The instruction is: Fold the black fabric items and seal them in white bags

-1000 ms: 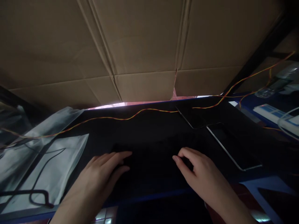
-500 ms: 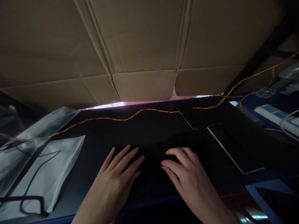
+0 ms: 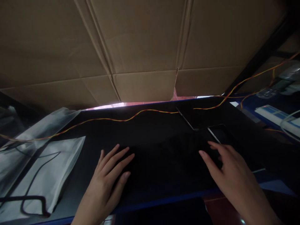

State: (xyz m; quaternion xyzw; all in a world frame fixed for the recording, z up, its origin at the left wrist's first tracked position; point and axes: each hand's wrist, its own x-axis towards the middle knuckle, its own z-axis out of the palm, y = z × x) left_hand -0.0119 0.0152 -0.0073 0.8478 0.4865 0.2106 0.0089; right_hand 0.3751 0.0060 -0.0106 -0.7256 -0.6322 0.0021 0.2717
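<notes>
Since the earlier frame the right hand [image 3: 231,173] swings out toward frame right, fingers spread and empty over the silver-edged tablet [image 3: 231,142] lying diagonally just beyond, while the left hand [image 3: 109,173] rests flat and open on the dark counter [image 3: 152,131].

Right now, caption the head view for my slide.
Two hands spread on a dark mat under cardboard.

Right hand [image 3: 232,175] covers part of dark tablet [image 3: 221,135]; black mat [image 3: 164,150] detail lost in shadow.
</notes>
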